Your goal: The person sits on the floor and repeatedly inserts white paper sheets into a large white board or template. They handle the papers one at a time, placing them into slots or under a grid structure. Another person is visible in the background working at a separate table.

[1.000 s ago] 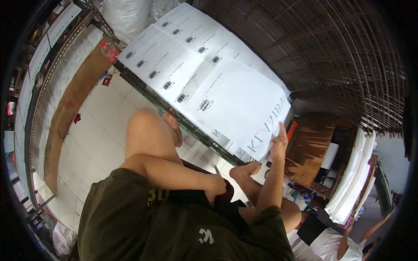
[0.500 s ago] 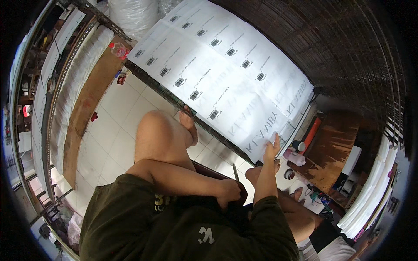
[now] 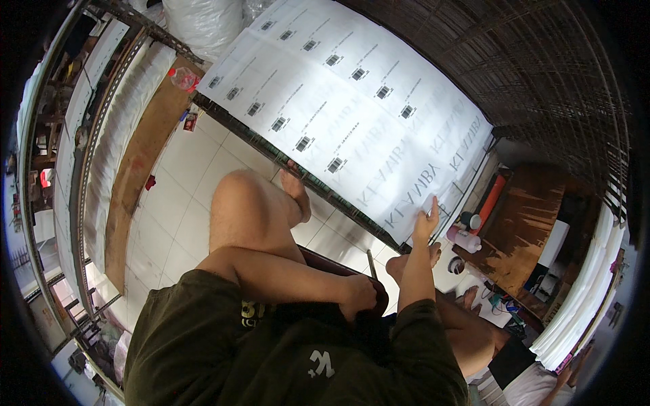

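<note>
A large white printed sheet (image 3: 305, 101), marked with rows of small dark blocks and lettering, covers a long dark-framed table. At its near right corner, my right hand (image 3: 426, 223) is closed on the sheet's edge, with one finger extended over the top surface. Some of that hand's fingers are hidden. My left arm crosses over my lap. My left hand (image 3: 357, 294) rests low beside a dark brown rounded thing (image 3: 380, 298), back upward. Its fingers are tucked out of sight, so whether it grips anything does not show.
Past the table's right end are a pinkish bottle (image 3: 464, 239), a round container (image 3: 469, 220), a red-orange tube (image 3: 492, 196) and a worn brown board (image 3: 518, 230). Slatted dark screening (image 3: 542, 74) rises behind. A clear red-tinted bottle (image 3: 184, 78) and a shelf rack (image 3: 91, 169) stand left.
My right hand has shifted slightly up and to the right, still at the sheet's corner. My left hand stays low in nearly the same place. The whole view has shifted a little.
</note>
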Demonstrator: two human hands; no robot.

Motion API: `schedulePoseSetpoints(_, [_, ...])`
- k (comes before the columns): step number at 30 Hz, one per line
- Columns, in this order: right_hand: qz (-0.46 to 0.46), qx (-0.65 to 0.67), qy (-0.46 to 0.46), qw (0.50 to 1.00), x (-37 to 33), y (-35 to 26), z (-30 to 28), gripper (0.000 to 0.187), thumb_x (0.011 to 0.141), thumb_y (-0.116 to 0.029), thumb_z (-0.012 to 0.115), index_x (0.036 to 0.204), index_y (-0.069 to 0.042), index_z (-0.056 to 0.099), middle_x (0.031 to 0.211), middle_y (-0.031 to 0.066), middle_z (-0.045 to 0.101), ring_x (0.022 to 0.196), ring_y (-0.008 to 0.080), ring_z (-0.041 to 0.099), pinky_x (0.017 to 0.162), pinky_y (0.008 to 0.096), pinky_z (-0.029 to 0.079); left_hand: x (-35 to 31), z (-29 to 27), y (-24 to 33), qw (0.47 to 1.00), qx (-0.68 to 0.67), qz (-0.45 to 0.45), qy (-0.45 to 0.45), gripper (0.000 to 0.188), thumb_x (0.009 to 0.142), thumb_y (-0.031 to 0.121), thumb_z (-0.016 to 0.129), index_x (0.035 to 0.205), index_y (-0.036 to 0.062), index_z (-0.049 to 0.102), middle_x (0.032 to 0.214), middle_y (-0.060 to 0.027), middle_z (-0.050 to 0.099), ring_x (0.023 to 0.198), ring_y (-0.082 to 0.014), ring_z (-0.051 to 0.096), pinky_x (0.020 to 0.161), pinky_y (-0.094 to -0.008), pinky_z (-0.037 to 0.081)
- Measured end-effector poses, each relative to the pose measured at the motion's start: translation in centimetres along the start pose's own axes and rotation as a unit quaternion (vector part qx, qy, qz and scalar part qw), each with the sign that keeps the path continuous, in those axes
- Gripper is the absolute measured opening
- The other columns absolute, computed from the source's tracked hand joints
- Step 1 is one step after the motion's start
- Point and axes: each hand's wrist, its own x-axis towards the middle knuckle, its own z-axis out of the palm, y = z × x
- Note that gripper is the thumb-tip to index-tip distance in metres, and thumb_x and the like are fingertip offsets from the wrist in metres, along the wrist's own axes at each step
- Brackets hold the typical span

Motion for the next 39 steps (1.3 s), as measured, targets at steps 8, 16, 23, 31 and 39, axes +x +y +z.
schedulePoseSetpoints(8, [0.027,0.004,-0.026,0.999,0.2,-0.4,0.4,0.074,0.072,0.016,0.043,0.143,-0.005,0.039,0.148,0.0110,0.037,0.071,0.0061,0.053,0.061,0.0196,0.045,0.1,-0.1,0.1,1.000,-0.011,-0.008,-0.004,0.055,0.072,0.051,0.069,0.101,0.0043,0.069,0.101,-0.0150,0.069,0.100,-0.0306,0.065,0.084,-0.0417,0.052])
schedulePoseSetpoints(16, [0.032,0.022,-0.016,0.999,0.0,-0.3,1.3,0.077,0.070,0.016,0.044,0.143,-0.005,0.038,0.148,0.0082,0.038,0.065,0.0040,0.047,0.056,0.0183,0.039,0.1,-0.2,0.0,1.000,-0.011,-0.005,-0.009,0.049,0.070,0.039,0.073,0.105,0.0048,0.066,0.100,-0.0152,0.067,0.100,-0.0311,0.064,0.084,-0.0434,0.050])
schedulePoseSetpoints(23, [0.043,0.013,-0.020,0.999,0.1,-1.0,1.5,0.076,0.070,0.015,0.044,0.143,-0.005,0.039,0.146,0.0083,0.040,0.069,0.0036,0.047,0.058,0.0176,0.040,0.3,-0.2,0.1,1.000,-0.019,-0.010,-0.013,0.048,0.070,0.038,0.073,0.105,0.0052,0.066,0.101,-0.0143,0.067,0.099,-0.0309,0.064,0.085,-0.0436,0.050])
schedulePoseSetpoints(31, [0.044,-0.020,-0.024,0.999,0.4,-0.3,1.4,0.077,0.070,0.015,0.044,0.143,-0.008,0.040,0.145,0.0088,0.041,0.086,0.0087,0.056,0.068,0.0208,0.045,0.3,0.2,0.1,1.000,-0.020,-0.008,-0.010,0.049,0.070,0.038,0.074,0.104,0.0045,0.066,0.101,-0.0156,0.067,0.099,-0.0313,0.065,0.084,-0.0441,0.050])
schedulePoseSetpoints(39, [0.009,-0.064,0.001,0.998,1.7,3.3,-0.2,0.072,0.070,0.017,0.045,0.138,-0.008,0.045,0.139,0.0133,0.046,0.114,0.0234,0.054,0.087,0.0283,0.049,0.3,-0.3,-0.2,0.998,-0.060,-0.004,0.014,0.054,0.067,0.049,0.072,0.097,0.0041,0.067,0.094,-0.0158,0.068,0.092,-0.0328,0.065,0.080,-0.0441,0.052])
